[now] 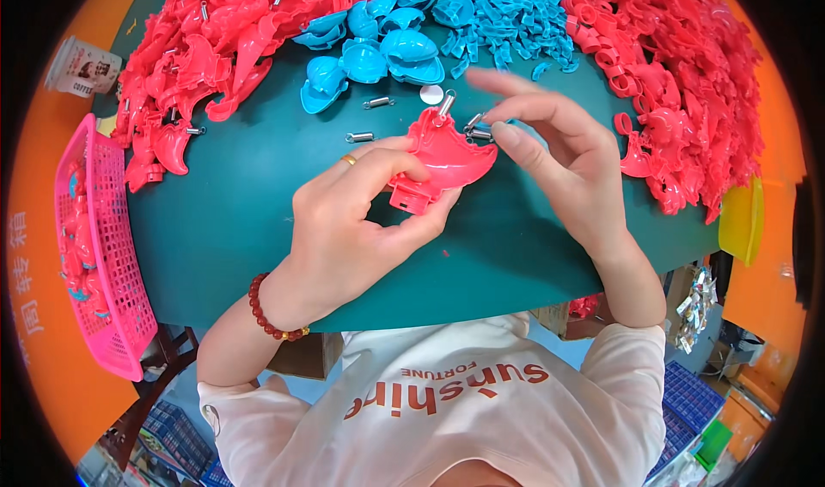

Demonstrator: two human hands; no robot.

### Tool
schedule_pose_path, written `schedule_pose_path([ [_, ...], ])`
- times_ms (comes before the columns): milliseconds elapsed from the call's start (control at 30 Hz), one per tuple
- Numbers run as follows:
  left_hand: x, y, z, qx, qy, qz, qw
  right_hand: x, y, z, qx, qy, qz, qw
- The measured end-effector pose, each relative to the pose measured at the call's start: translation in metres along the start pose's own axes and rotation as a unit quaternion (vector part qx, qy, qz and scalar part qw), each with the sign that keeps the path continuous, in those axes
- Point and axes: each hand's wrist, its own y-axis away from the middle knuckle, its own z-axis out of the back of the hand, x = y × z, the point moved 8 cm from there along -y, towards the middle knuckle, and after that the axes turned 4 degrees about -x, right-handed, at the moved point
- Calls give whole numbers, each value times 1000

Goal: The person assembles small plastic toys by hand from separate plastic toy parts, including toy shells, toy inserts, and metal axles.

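Observation:
My left hand (365,199) is closed around a glossy red plastic shell piece (451,162), its hollow side up, with a small square socket at the lower end. A small metal spring (446,104) sits at the top tip of this piece. My right hand (563,147) is just to the right of the piece, thumb and fingers apart, one finger blurred. Close to its thumb and index fingertips are a couple of loose springs (479,134). Two more springs (361,137) lie on the green table left of the piece, and a white disc (431,96) lies behind it.
Red plastic parts are heaped at the far left (219,44) and right (679,83). Between them lie blue cap-like parts (365,60) and small blue pieces (511,23). A pink basket (120,315) stands left, a paper cup (84,67) behind it, a yellow bin (741,220) right.

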Motion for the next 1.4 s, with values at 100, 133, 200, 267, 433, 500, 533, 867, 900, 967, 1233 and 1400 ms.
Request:
schedule_pose_path([
  [100,0,1,1,-5,-8,-3,1000,11,0,3,-6,132,55,990],
  [133,2,2,1,-7,-6,2,1000,5,1,2,-16,95,-6,995],
  [200,2,2,1,-13,1,-1,1000,-6,3,2,-26,57,-67,996],
  [267,2,2,2,-18,7,-2,1000,5,4,-3,-18,165,71,984],
  [433,2,2,2,-12,-7,11,1000,15,6,-10,-20,300,161,940],
  [500,1,1,3,-10,-19,-18,1000,12,6,-10,-14,316,158,935],
  [533,-3,1,2,-6,-31,-48,998,9,6,-9,7,309,145,940],
  [867,4,-4,-4,72,275,57,957,-24,11,-11,51,-68,-169,982],
  [900,12,-5,-7,50,356,117,926,-18,9,-8,24,-60,-115,991],
  [967,16,-3,-14,64,436,216,871,-17,6,-12,25,-70,-129,989],
  [1233,29,-1,-13,64,512,311,798,10,-16,71,-80,459,117,877],
  [1400,22,1,-20,109,569,324,748,10,-39,90,-93,364,77,924],
])
